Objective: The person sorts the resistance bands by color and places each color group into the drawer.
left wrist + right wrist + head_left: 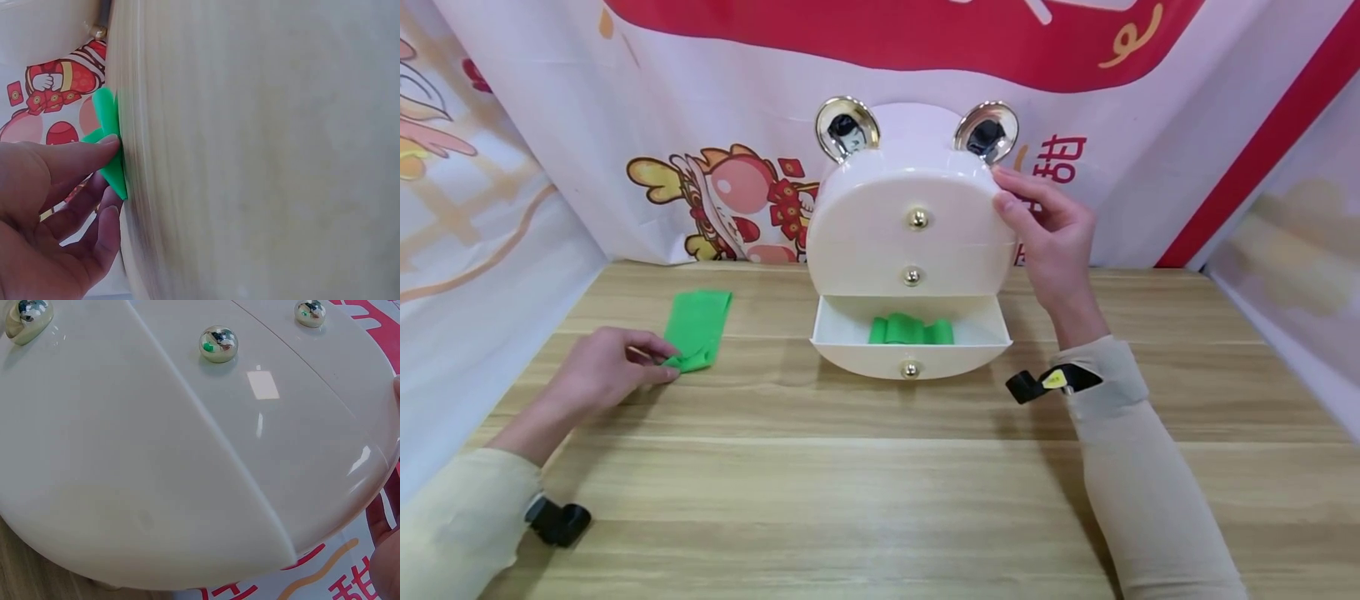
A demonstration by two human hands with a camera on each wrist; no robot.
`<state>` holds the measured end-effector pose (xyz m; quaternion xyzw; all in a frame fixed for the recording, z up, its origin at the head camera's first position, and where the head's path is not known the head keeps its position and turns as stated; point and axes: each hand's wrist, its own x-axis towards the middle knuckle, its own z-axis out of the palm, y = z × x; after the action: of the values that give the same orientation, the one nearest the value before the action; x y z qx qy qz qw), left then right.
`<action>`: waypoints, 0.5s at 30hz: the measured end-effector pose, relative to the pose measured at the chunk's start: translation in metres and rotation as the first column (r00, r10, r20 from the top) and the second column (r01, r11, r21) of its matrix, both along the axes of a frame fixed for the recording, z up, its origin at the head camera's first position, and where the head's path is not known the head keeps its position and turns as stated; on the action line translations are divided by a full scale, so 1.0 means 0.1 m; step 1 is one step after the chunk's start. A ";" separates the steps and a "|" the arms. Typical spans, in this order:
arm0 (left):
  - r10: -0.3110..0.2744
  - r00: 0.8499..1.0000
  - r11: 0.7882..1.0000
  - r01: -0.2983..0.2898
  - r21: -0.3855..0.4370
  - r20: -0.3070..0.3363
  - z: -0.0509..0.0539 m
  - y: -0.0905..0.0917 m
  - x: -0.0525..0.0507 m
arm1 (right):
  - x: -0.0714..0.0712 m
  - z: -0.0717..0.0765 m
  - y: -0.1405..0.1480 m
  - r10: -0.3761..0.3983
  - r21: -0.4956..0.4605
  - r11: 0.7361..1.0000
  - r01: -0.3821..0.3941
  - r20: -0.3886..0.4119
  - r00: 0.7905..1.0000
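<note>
A flat green cloth [702,321], folded at its near end, lies on the left of the table. In the left wrist view, my left hand [606,367] pinches that folded end of the green cloth [109,165] between thumb and fingers. A white drawer box [857,217] with round gold knobs stands at the table's back. Its bottom drawer [865,358] is pulled out, with a rolled green cloth [912,329] inside. My right hand [1056,237] holds the box's upper right edge with thumb and index finger. The right wrist view shows the white box front [144,456] close up.
Two gold-rimmed round ornaments [847,129] stick up from the box top. A printed cloth backdrop [715,100] hangs right behind the box and along both sides. The wooden table [850,500] stretches forward of the box.
</note>
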<state>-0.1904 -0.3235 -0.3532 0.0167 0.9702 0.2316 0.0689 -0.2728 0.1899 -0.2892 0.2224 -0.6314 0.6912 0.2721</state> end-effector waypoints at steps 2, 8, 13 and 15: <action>0.000 1.000 1.000 0.000 -0.003 -0.001 0.01 -0.01 -0.01 | 0.01 0.00 0.00 0.000 0.000 1.000 0.000 -0.002 1.000; 0.002 1.000 1.000 -0.002 -0.006 -0.001 0.03 0.02 -0.01 | 0.01 0.00 -0.01 -0.020 0.016 1.000 0.020 -0.012 1.000; -0.011 0.999 1.000 0.012 0.007 -0.045 0.11 0.11 -0.02 | 0.00 -0.01 -0.01 -0.043 0.036 0.998 0.045 -0.038 0.998; -0.008 0.996 1.000 0.009 0.019 -0.085 0.15 0.16 -0.03 | 0.00 -0.01 -0.01 -0.047 0.038 0.998 0.048 -0.043 0.998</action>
<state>-0.1933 -0.3077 -0.3379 0.0314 0.9699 0.2396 0.0282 -0.2731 0.1886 -0.2906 0.2272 -0.6441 0.6672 0.2973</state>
